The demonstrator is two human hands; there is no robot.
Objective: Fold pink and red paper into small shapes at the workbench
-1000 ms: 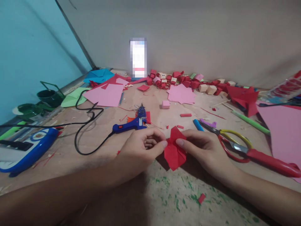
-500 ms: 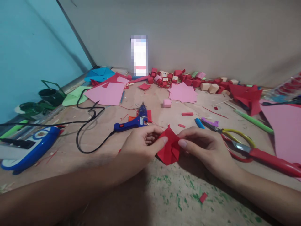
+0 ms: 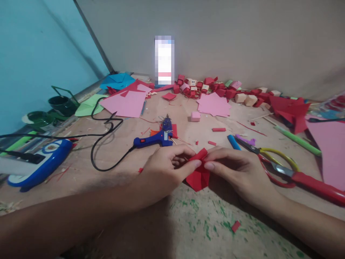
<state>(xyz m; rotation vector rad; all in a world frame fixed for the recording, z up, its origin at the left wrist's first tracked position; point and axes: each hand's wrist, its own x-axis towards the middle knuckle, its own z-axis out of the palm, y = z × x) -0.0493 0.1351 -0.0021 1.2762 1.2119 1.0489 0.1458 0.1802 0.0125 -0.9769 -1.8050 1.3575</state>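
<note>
A creased piece of red paper [image 3: 198, 179] is pinched between both hands above the table, its upper part folded over and its lower part hanging to a blunt point. My left hand [image 3: 172, 165] grips it from the left, thumb lying across the front. From the right, my right hand [image 3: 231, 167] holds its edge between thumb and fingers. Some fingertips are hidden behind the paper. Just beyond the left hand lies a blue glue gun [image 3: 155, 138]. Beside the right hand are scissors [image 3: 269, 158] with yellow and red handles.
Pink paper sheets [image 3: 125, 104] and small folded paper cubes [image 3: 221, 88] line the back, by a bright phone [image 3: 164, 61]. A black cord [image 3: 94, 158] runs left toward a blue-and-white power strip [image 3: 44, 162]. A red-handled tool [image 3: 318, 187] lies at right; red scraps [image 3: 235, 226] are scattered about.
The top of the red paper is now folded over toward me between the fingers. Both hands keep hold of it. The view has shifted slightly, moving the scene a little rightward.
</note>
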